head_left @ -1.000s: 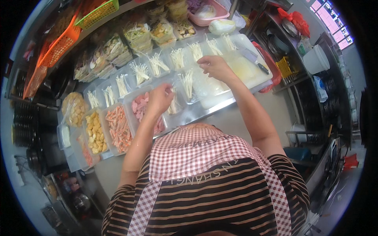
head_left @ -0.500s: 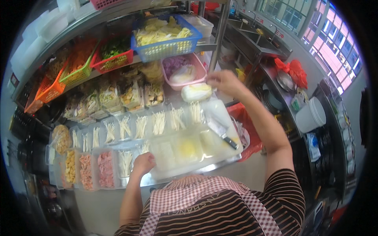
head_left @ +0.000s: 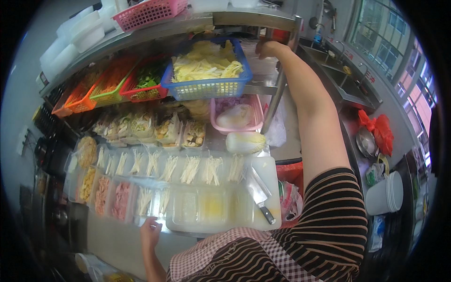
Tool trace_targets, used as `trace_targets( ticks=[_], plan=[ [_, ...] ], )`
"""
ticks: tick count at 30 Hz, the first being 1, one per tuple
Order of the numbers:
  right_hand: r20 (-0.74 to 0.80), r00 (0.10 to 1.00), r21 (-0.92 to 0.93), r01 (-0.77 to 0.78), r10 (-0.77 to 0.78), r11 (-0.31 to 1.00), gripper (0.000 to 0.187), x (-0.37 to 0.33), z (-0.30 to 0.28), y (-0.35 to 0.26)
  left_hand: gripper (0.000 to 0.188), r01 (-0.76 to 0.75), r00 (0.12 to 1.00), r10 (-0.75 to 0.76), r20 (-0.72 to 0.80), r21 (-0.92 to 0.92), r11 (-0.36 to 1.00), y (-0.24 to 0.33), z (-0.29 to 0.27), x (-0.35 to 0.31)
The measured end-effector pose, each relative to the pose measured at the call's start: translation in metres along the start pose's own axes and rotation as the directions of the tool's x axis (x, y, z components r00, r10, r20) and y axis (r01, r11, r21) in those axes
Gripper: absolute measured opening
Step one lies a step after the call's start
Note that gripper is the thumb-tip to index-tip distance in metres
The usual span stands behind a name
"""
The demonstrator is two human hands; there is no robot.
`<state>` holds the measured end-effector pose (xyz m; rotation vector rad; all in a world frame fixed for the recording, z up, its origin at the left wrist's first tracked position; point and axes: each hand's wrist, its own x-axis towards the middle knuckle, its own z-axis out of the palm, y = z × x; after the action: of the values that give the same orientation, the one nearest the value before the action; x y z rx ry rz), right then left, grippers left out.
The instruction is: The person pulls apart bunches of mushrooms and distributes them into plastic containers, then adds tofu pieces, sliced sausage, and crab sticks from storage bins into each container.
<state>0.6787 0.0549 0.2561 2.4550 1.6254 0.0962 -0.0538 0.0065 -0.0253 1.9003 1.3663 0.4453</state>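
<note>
Right hand (head_left: 272,48) raised to a clear container (head_left: 260,66) on the steel shelf (head_left: 263,90), left hand (head_left: 151,230) low beside the counter's near edge.
The right hand's fingers are too hidden to tell their grip or whether they touch the container; the left's are loosely bent, anything in them unclear. Beside the container, a blue basket (head_left: 206,89) holds pale yellow leaves (head_left: 206,63); below, a pink basin (head_left: 260,120) sits behind a whole cabbage (head_left: 245,142). On the counter, thin white mushrooms (head_left: 212,170) stand in rows of clear tubs, near others of pink slices (head_left: 121,199) and yellow chunks (head_left: 87,183). A knife (head_left: 260,195) lies on the white board (head_left: 270,171). Sinks (head_left: 347,87) line the window wall; the topmost pink basket (head_left: 150,14) is cut off, and the far left is dark.
</note>
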Motion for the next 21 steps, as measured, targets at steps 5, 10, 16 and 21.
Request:
trace_targets(
  ticks=[5,10,16,21],
  plan=[
    [0.345,0.939,0.213,-0.070,-0.008,0.975,0.055,-0.018,-0.028,-0.023,0.032,0.069,0.997,-0.070,-0.009,-0.095,0.993,0.008,0.016,-0.011],
    [0.411,0.908,0.402,-0.254,0.074,0.880,0.055,0.020,-0.035,0.010,0.029,0.065,0.997,-0.070,-0.014,-0.223,0.973,0.007,0.031,-0.005],
    [0.220,0.956,0.001,-0.199,0.194,0.980,0.047,0.023,-0.021,-0.011,0.028,0.053,0.998,-0.060,-0.024,-0.229,0.972,0.035,0.036,-0.009],
    [0.244,0.958,-0.532,0.001,0.152,0.846,0.040,0.030,-0.019,-0.032,0.028,0.111,0.994,-0.113,0.010,-0.278,0.954,0.037,0.041,-0.017]
  ],
)
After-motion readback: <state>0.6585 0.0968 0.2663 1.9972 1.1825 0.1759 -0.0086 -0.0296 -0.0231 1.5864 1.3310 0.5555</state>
